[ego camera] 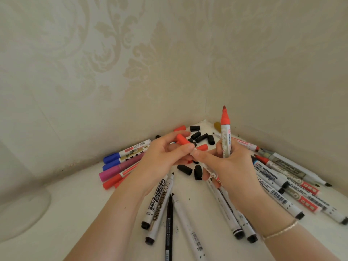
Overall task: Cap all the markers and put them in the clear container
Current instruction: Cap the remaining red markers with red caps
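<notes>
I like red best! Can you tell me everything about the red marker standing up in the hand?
The red marker stands nearly upright, uncapped, its dark red tip pointing up. Below the tip comes a red plastic collar, then a white barrel with small print and a pattern. The right hand grips its lower part, fingers curled round it, so its bottom end is hidden. It is raised above the markers lying on the white table.

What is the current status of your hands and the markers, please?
Left hand pinches a red plastic cap. Right hand grips an upright uncapped red-tipped white marker. Loose black caps and uncapped markers lie across the white table.
</notes>
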A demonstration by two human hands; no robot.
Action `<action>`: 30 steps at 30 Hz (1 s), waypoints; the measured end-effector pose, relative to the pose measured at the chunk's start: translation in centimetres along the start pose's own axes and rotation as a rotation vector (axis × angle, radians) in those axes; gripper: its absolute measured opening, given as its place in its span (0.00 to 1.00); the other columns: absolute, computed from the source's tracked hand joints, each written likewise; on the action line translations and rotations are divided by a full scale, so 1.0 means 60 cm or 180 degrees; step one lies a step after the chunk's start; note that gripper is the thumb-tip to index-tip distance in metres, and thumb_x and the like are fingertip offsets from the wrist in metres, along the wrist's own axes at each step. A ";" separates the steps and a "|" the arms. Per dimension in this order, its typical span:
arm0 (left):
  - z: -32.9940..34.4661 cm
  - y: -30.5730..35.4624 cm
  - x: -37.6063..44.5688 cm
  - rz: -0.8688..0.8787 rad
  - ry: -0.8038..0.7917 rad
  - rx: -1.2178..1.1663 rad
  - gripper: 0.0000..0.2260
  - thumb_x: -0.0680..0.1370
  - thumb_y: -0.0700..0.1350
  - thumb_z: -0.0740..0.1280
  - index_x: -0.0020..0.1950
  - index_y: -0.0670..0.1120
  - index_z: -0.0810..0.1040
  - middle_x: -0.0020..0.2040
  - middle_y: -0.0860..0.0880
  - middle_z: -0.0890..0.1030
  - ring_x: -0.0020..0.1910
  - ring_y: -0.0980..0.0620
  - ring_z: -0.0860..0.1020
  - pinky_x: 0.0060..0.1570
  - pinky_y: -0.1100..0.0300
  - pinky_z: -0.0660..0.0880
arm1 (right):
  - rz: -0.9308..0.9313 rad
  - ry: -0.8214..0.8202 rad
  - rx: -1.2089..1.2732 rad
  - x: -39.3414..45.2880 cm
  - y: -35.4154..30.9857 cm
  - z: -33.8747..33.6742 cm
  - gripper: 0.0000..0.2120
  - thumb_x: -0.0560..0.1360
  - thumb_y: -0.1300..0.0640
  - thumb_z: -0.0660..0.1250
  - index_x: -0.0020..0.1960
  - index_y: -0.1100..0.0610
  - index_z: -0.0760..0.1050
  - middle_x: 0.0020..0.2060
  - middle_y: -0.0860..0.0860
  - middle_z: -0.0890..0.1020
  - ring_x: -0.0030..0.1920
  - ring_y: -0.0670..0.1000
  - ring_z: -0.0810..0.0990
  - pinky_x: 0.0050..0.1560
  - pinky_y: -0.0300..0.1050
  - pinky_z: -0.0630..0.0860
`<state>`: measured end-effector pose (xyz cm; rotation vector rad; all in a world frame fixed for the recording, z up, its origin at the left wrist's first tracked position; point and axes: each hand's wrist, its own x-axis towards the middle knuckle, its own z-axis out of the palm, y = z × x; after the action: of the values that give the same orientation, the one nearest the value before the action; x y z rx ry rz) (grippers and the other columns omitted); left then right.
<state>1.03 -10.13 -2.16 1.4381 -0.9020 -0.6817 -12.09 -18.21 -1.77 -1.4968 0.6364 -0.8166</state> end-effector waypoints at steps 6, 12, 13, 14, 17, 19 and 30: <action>-0.057 0.009 0.012 0.0033 0.1129 -0.0444 0.15 0.81 0.37 0.61 0.67 0.45 0.71 0.40 0.46 0.77 0.37 0.51 0.81 0.34 0.64 0.79 | 0.0261 -0.0278 -0.0362 0.007 -0.004 -0.004 0.08 0.78 0.55 0.64 0.48 0.60 0.73 0.33 0.55 0.83 0.25 0.50 0.78 0.23 0.41 0.76; -0.116 0.003 0.005 0.0255 0.1552 0.2071 0.14 0.74 0.49 0.72 0.56 0.53 0.71 0.39 0.53 0.78 0.36 0.53 0.77 0.36 0.60 0.71 | 0.0473 -0.0193 -0.1108 0.029 0.018 -0.019 0.04 0.79 0.56 0.58 0.48 0.56 0.68 0.36 0.57 0.70 0.26 0.47 0.62 0.25 0.40 0.62; -0.113 0.002 0.003 0.0224 0.1333 0.2432 0.11 0.74 0.51 0.72 0.52 0.53 0.73 0.39 0.54 0.78 0.36 0.54 0.76 0.37 0.59 0.71 | 0.0461 -0.0207 -0.1178 0.030 0.021 -0.018 0.03 0.79 0.57 0.58 0.47 0.55 0.67 0.35 0.56 0.69 0.26 0.47 0.62 0.26 0.41 0.62; -0.106 0.001 0.002 0.0133 0.1092 0.2707 0.09 0.74 0.53 0.72 0.49 0.54 0.74 0.39 0.55 0.78 0.37 0.54 0.76 0.38 0.58 0.72 | 0.0456 -0.0212 -0.1220 0.031 0.023 -0.018 0.02 0.79 0.58 0.57 0.47 0.54 0.67 0.34 0.55 0.68 0.26 0.47 0.62 0.26 0.41 0.62; -0.083 -0.009 -0.002 -0.0165 0.0603 0.3552 0.09 0.74 0.57 0.68 0.45 0.55 0.73 0.40 0.56 0.77 0.42 0.53 0.77 0.40 0.58 0.72 | 0.0435 -0.0197 -0.1257 0.035 0.028 -0.020 0.02 0.79 0.58 0.57 0.51 0.54 0.67 0.32 0.53 0.67 0.26 0.46 0.62 0.26 0.41 0.63; -0.071 -0.014 -0.002 -0.0119 0.0553 0.4009 0.08 0.76 0.58 0.65 0.47 0.55 0.73 0.43 0.56 0.75 0.47 0.53 0.77 0.42 0.58 0.71 | 0.0407 -0.0185 -0.1305 0.035 0.028 -0.021 0.04 0.79 0.56 0.57 0.54 0.54 0.67 0.32 0.52 0.67 0.26 0.46 0.62 0.26 0.41 0.64; -0.004 -0.048 0.035 0.0831 0.0517 0.3972 0.16 0.83 0.49 0.57 0.71 0.53 0.70 0.57 0.50 0.74 0.56 0.50 0.73 0.54 0.57 0.69 | 0.0324 -0.0322 -0.1672 0.024 0.019 -0.017 0.04 0.79 0.57 0.55 0.46 0.55 0.67 0.29 0.49 0.66 0.26 0.45 0.63 0.23 0.37 0.62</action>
<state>2.69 -11.90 -4.77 2.3264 -1.4438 0.3158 -11.94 -20.05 -2.71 -1.9457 0.8879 -0.5089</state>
